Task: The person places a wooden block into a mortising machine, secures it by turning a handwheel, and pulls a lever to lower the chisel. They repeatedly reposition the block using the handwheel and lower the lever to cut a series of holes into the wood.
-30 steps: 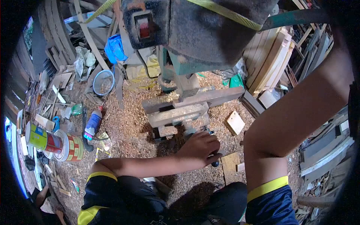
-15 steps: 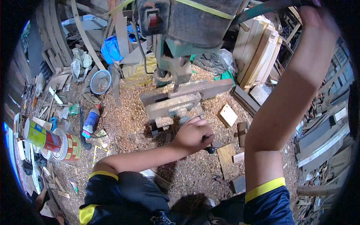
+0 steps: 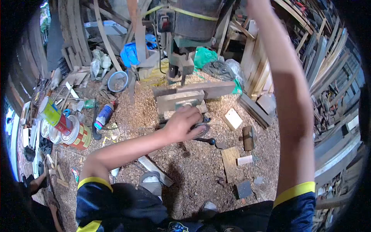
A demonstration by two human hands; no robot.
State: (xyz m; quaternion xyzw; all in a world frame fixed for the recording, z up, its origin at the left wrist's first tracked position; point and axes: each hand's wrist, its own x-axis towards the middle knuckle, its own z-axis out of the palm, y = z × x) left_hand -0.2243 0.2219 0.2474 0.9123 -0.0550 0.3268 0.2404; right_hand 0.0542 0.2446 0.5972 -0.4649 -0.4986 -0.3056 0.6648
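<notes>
My left hand (image 3: 183, 124) is curled over a handwheel (image 3: 201, 130) at the front of the machine's vise; a crank with a black knob (image 3: 211, 141) sticks out to the right. Just beyond it, a wooden piece (image 3: 179, 99) sits in the vise, with a longer board (image 3: 216, 89) behind it. Above these hangs the narrow bit (image 3: 183, 80) of a drill-press-like machine (image 3: 195, 21). My right forearm (image 3: 288, 77) reaches up past the top edge, its hand outside the view.
Shavings cover the floor. On the right lie a pale block (image 3: 233, 118), a brown block (image 3: 248, 138) and a flat offcut (image 3: 230, 162). Paint cans (image 3: 79, 135), a bottle (image 3: 104, 115) and a blue-rimmed basin (image 3: 118, 81) stand left. Another person's arm (image 3: 38, 181) shows lower left.
My right arm has swung inward and up, taking its hand from the lever's end area out of view. The left hand has shifted on the handwheel, and the crank knob shows more fully. The view has shifted.
</notes>
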